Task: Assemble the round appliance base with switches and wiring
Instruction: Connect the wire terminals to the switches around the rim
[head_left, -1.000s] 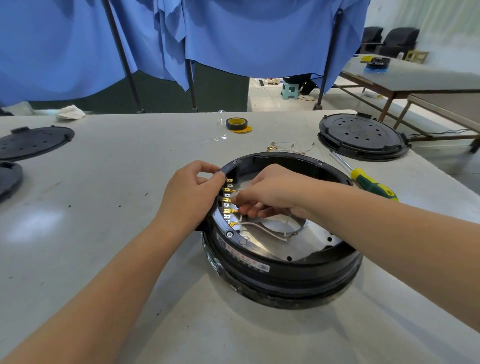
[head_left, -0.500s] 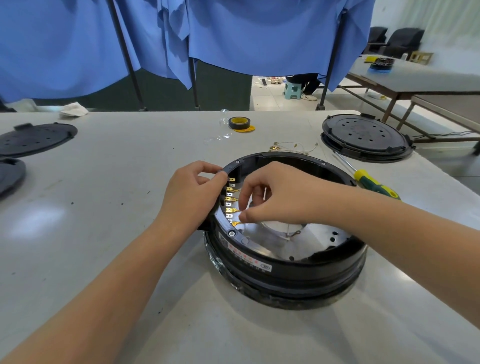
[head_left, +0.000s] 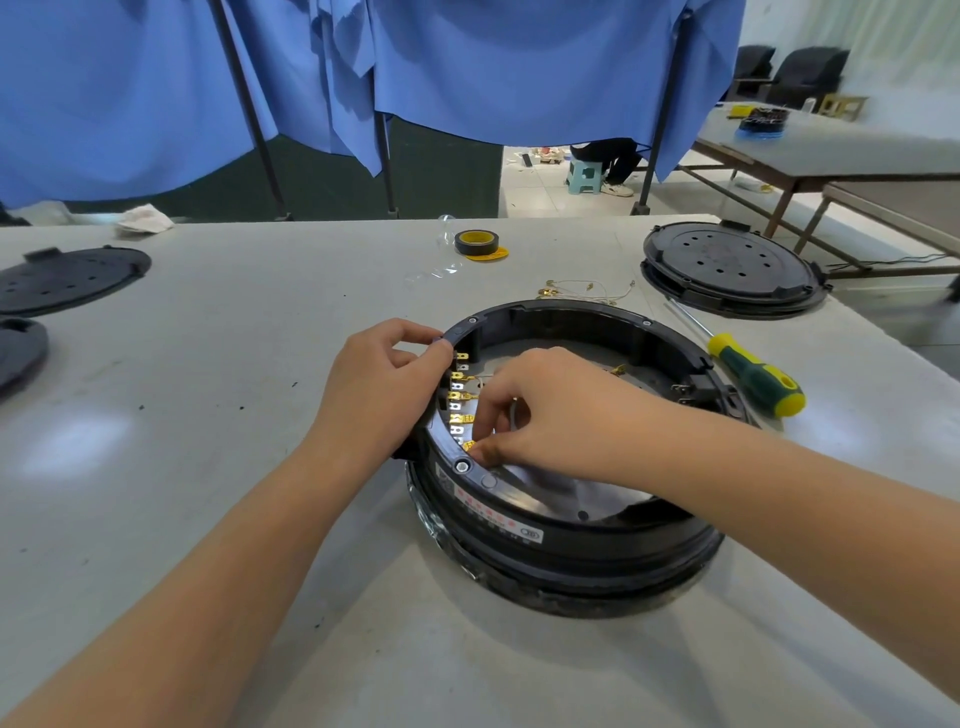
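The left hand (head_left: 384, 384) grips the rim of the round base (head_left: 571, 540). The right hand (head_left: 550, 410) pinches a small brass connector (head_left: 469, 445) at the terminal row (head_left: 458, 400). These thin tabs probably bend easily, so hold the connector body, not the wire.

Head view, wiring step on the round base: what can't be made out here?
- What the right hand pinches at the lowest brass terminal: its own fingers cover it.
- Whether that connector is seated: hidden too.
- Inner floor of the round base: the right forearm crosses it.
- Label text on the base's near wall: too small.
- Left hand fingertips on the rim: partly hidden by its knuckles.
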